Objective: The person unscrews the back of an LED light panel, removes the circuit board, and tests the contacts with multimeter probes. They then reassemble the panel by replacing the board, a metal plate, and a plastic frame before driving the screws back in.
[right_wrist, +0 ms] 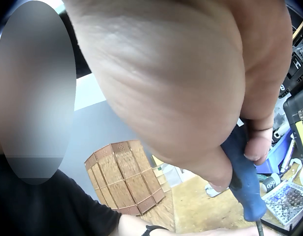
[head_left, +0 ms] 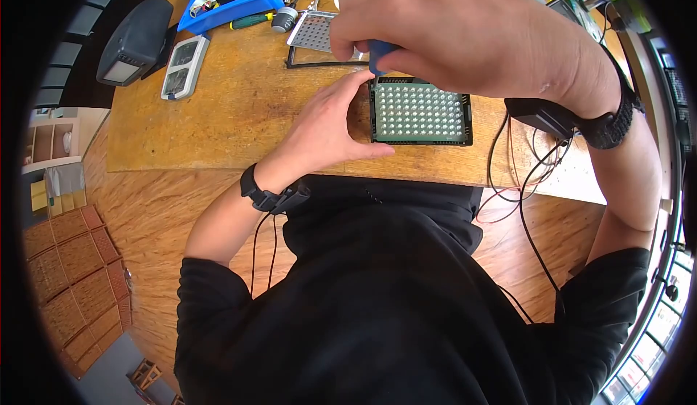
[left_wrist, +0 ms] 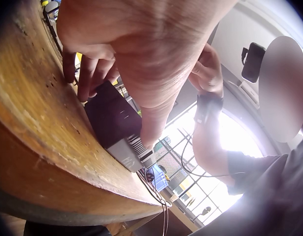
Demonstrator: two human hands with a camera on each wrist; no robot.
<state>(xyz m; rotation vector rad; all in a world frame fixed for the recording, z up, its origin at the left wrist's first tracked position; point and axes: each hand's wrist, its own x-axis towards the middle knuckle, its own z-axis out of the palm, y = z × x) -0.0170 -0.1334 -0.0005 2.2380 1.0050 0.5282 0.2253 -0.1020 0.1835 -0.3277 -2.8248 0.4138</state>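
Observation:
A black-cased LED light (head_left: 468, 125) lies on the wooden table, its green board (head_left: 420, 111) of clear LEDs facing up. My left hand (head_left: 319, 125) holds the case at its left end, fingers at the far corner and thumb along the near side. In the left wrist view, the dark side of the LED light (left_wrist: 114, 115) shows between thumb and fingers. My right hand (head_left: 450, 35) grips a screwdriver (right_wrist: 245, 182) by its blue handle. The screwdriver's metal shaft (right_wrist: 259, 227) points down; in the head view it stands at the case's far left corner.
Beyond the light are a perforated metal plate (head_left: 314, 31) and a thin black frame (head_left: 294, 64). A blue bin (head_left: 250, 2) of tools, a green-black screwdriver (head_left: 250, 22) and a grey-white meter (head_left: 185, 64) stand farther left. Cables (head_left: 519, 187) hang over the table's near edge at right.

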